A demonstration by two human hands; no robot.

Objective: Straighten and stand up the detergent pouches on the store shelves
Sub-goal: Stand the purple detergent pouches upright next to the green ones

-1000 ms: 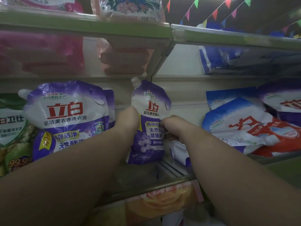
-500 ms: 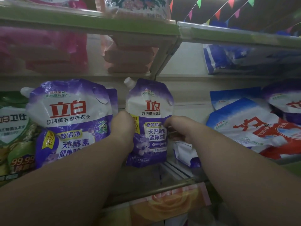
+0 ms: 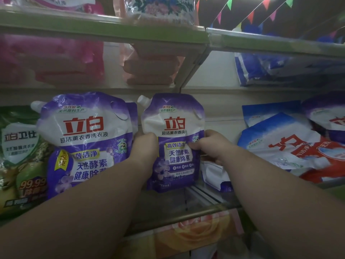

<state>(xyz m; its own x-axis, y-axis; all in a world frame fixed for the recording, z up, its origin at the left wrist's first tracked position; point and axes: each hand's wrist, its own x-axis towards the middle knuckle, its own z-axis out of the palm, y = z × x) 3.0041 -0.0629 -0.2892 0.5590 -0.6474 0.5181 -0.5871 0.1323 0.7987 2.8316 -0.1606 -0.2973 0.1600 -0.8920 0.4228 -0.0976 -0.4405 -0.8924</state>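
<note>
A small purple and white detergent pouch (image 3: 173, 128) with a white spout at its top left stands upright in the middle of the shelf, its front facing me. My left hand (image 3: 145, 148) grips its left edge and my right hand (image 3: 209, 146) grips its right edge at mid height. A larger purple pouch (image 3: 84, 139) of the same brand stands just to its left, leaning slightly. Behind the right hand a white and blue pouch (image 3: 214, 174) lies flat on the shelf.
A green pouch (image 3: 16, 156) stands at far left. Blue, white and red pouches (image 3: 291, 146) lie slumped at right. The metal shelf rail (image 3: 186, 215) runs along the front. Pink packs (image 3: 149, 71) sit on the shelf above.
The small purple pouch has turned from edge-on to face me squarely and stands straighter. Both hands stayed on its sides and rose slightly with it.
</note>
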